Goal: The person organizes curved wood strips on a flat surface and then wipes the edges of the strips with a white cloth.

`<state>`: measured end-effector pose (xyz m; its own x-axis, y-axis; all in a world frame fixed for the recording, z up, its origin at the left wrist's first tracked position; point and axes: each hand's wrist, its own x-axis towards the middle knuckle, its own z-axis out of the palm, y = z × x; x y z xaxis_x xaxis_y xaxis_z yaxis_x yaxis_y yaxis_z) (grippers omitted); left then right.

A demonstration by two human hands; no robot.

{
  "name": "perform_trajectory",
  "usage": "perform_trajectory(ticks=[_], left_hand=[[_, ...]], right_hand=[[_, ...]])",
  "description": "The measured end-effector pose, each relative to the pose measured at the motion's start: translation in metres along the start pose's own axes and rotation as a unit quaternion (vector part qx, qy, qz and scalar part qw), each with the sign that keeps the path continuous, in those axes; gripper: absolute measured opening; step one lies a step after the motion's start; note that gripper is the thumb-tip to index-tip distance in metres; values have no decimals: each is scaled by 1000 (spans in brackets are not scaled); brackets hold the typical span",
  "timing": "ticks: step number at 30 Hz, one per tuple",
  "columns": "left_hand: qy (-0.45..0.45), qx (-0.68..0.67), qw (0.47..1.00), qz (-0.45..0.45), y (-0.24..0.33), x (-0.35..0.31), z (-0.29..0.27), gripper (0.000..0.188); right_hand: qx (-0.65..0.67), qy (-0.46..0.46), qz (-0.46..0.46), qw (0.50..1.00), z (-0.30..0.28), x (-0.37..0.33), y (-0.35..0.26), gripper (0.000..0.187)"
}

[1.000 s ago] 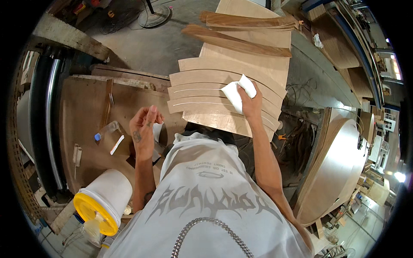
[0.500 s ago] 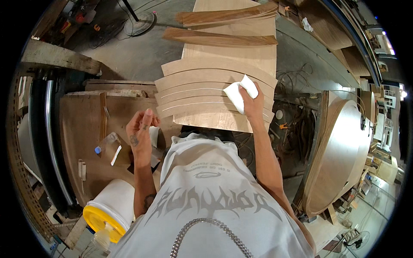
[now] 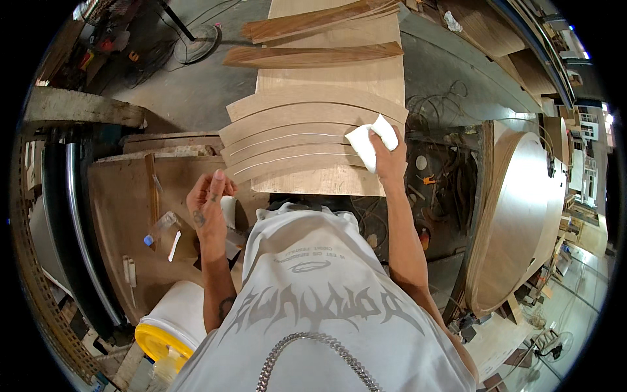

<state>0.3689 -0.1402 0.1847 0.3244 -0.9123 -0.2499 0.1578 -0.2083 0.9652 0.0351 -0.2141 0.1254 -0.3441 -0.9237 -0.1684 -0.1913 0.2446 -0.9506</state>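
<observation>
My right hand [image 3: 390, 155] is wrapped around a soft white glue bottle [image 3: 363, 147], held tilted over the right part of several curved wooden strips [image 3: 281, 115]. Two thin white glue lines run along the nearer strips toward the bottle; its tip is hard to make out. The strips lie side by side on a pale wooden board [image 3: 313, 185]. Off the strips' left end, my left hand [image 3: 208, 198] hovers with loosely bent fingers, apart and seemingly holding nothing. Behind its wrist is a white object [image 3: 228, 210], partly hidden.
Two darker stacks of curved wood [image 3: 313, 56] lie farther up the board. At left, a brown panel [image 3: 121, 196] bears a clear bottle [image 3: 160, 227]; a white bucket [image 3: 176, 307] with a yellow lid stands nearer. Large oval wooden panels [image 3: 513, 215] stand at right.
My right hand and the glue bottle have moved right along the strips, and the nearer glue line reaches farther right. The whole view has shifted slightly. My left hand keeps nearly the same pose.
</observation>
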Motion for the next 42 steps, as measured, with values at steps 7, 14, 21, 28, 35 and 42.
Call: perform_trajectory(ticks=[7,14,21,28,35,42], left_hand=[[1,8,1000,-8,2,3,7,32],[-19,2,1000,2,-2,7,10,34],[-11,5,1000,1,1,5,16,35],[2,-14,1000,2,0,1,14,35],[7,-1,1000,-7,0,-2,21,34],[-15,6,1000,2,-1,3,27,34]], right_hand=[[6,24,1,1000,-15,1,11,22],[26,36,15,999,-32,2,18,31],[92,43,42,994,-28,3,13,31],[73,56,24,995,-33,1,5,26],[60,77,30,995,-53,4,18,42],[79,100,34,991,-67,1,18,39]])
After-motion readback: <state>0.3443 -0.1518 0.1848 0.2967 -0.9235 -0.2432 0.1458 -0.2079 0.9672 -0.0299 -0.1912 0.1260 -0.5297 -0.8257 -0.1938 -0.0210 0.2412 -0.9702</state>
